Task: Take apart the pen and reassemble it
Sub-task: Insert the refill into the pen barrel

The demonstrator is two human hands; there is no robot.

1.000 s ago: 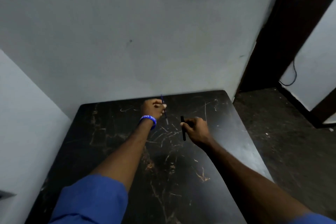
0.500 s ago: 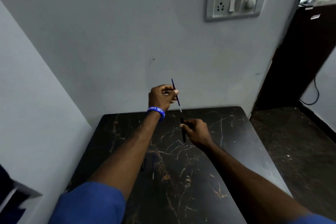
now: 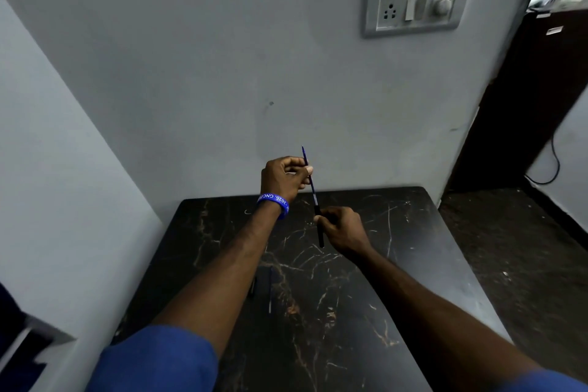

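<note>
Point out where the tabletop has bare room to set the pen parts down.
The table's right half, from the right hand to the right edge, is bare, as is the far left corner. Small dark parts crowd the near centre beside the left forearm.

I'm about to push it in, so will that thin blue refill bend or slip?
The refill looks long and very thin, so it probably flexes if pushed off-axis. The left hand pinches it mid-length; gripping nearer the black barrel in the right hand likely steadies it.
</note>
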